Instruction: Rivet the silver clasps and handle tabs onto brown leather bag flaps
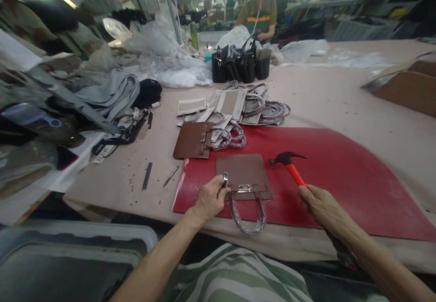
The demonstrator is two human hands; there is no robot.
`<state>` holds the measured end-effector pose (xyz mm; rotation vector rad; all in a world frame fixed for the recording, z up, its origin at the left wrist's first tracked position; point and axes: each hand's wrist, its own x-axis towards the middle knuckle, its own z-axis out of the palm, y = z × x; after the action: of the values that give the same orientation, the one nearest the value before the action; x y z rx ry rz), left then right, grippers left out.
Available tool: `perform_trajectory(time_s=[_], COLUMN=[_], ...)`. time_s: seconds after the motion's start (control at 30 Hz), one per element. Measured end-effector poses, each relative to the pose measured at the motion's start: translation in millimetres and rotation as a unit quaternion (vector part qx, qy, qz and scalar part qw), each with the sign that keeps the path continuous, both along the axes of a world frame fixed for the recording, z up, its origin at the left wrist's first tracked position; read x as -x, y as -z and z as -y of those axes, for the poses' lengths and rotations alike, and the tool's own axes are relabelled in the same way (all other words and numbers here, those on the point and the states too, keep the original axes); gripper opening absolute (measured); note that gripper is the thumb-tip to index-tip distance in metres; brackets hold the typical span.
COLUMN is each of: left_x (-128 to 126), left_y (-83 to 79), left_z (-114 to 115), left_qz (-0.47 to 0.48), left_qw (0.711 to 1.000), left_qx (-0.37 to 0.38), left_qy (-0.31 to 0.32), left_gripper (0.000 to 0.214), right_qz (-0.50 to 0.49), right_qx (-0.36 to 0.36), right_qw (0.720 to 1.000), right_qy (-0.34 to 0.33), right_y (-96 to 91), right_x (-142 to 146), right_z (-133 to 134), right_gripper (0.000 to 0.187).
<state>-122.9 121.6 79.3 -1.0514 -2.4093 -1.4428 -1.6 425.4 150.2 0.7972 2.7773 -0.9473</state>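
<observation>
My left hand (211,198) is closed around a short metal punch (225,178), held upright over the near left part of a brown leather bag panel (242,169). The panel lies flat on a red mat (327,179), with a metal clasp (244,188) and a plastic-wrapped handle (250,227) toward me. Right of the panel, my right hand (318,202) grips a claw hammer (295,172) by its orange handle. The dark hammer head is raised beside the panel, apart from the punch. Whether the punch tip touches the leather is hidden by my fingers.
Another brown panel (192,141) lies behind, next to a pile of pieces with wrapped handles (235,104). A metal rod (170,176) and a dark flat strip (147,176) lie at left. Black bags (240,63) stand farther back. A grey bin (78,234) sits below left. A person (260,18) is across the table.
</observation>
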Motion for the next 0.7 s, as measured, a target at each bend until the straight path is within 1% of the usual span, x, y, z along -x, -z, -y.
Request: perform_trajectory(time_s=[0.07,0.1,0.17,0.2,0.23,0.3,0.37,0.43,0.5,0.57,0.7], left_x=[1,1,1,1,1,1,2,3,4,4,3], left_y=[-1.6,-2.6,-5.2,-6.5,-7.9,-10.3,-11.7,-11.9,-11.4,-10.9,-12.2], left_z=[2,3,5,5,5,5,6,7,9,10,15], left_qz=[0.008,0.014,0.028,0.034,0.039,0.045,0.046,0.052,0.07,0.085,0.067], left_qw=[1.0,1.0,1.0,0.999,0.999,0.999,0.999,0.999,0.997,0.996,0.997], left_qx=[0.001,0.002,0.004,0.005,0.006,0.008,0.004,-0.006,-0.016,-0.02,-0.023], left_qy=[0.006,0.009,0.012,0.013,0.014,0.014,0.01,0.001,-0.018,-0.034,-0.02], left_gripper=[0.015,0.015,0.016,0.017,0.017,0.017,0.014,0.011,0.01,0.01,0.007], right_qz=[-0.013,-0.042,-0.124,-0.164,-0.192,-0.203,-0.186,-0.174,-0.173,-0.173,-0.184], right_qx=[-0.093,-0.133,-0.189,-0.201,-0.199,-0.181,-0.181,-0.189,-0.183,-0.178,-0.172], right_qw=[0.995,0.99,0.973,0.963,0.955,0.951,0.953,0.957,0.961,0.962,0.96], right_qy=[0.022,0.015,-0.036,-0.071,-0.105,-0.148,-0.156,-0.135,-0.118,-0.116,-0.122], right_y=[17.6,23.2,29.8,31.8,33.8,38.6,44.4,49.6,52.9,54.2,57.5], right_x=[-3,-4,-3,-1,1,7,11,12,11,10,8], right_z=[-11,-12,-7,-1,7,27,47,60,66,67,67], right_gripper=[0.031,0.027,0.026,0.027,0.027,0.023,0.019,0.018,0.02,0.023,0.029])
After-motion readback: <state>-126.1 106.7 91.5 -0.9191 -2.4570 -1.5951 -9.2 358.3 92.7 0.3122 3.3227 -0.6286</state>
